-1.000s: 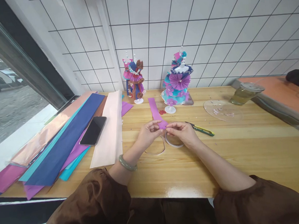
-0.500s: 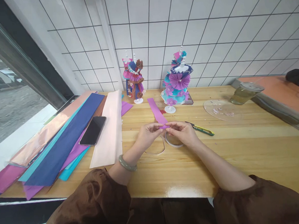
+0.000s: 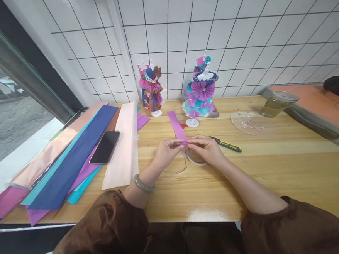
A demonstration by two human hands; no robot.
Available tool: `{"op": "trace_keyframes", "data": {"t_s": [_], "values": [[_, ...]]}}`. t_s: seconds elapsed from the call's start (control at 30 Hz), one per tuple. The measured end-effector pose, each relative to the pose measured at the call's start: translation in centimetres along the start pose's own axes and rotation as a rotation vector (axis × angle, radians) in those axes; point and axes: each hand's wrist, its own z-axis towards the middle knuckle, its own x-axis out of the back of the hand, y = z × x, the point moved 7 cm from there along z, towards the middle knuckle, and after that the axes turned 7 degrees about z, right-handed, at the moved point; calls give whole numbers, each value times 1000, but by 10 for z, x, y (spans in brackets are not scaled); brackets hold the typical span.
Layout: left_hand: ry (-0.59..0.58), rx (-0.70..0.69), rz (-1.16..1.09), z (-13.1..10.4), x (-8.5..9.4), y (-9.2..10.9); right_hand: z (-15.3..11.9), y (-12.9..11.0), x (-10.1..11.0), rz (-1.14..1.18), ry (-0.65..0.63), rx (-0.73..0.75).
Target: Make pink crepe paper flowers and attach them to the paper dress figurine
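A purple paper strip (image 3: pixel 176 123) stretches away from me over the table, its near end folded small between my fingertips. My left hand (image 3: pixel 168 152) pinches that end from the left, a bangle on its wrist. From the right, my right hand (image 3: pixel 207 149) pinches the same end, thumb below and fingers above. Under and beside the hands lies a roll of narrow tape (image 3: pixel 199 163), with a thin loose loop to its left. A yellow-green utility knife (image 3: pixel 230 146) rests just right of my right hand.
Left are stacked coloured papers (image 3: pixel 73 161), a phone (image 3: pixel 105 147) and a pale pink sheet (image 3: pixel 121 146). Paper-dressed figures, left (image 3: pixel 154 89) and right (image 3: pixel 203 89), stand by the tiled wall. Farther right are a clear plate (image 3: pixel 239 128) with small bits and a lidded cup (image 3: pixel 276 104).
Both hands keep their pinch on the purple strip; the fingers have shifted only slightly at its folded end. The view has tilted a little.
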Motion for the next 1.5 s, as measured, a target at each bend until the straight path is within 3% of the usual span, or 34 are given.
{"op": "trace_keyframes", "data": {"t_s": [0.43,0.63,1.17,1.5], "values": [[43,57,-20,1,3,-5,-1,11,-1,11,9,-96],[-29,96,-87,1,-3,-4,-1,12,0,25,21,-102],[-22,41,-63,1,-1,-3,-4,24,-5,372,5,-346],[33,157,-185,0,3,-3,-6,34,-5,505,79,-428]]}}
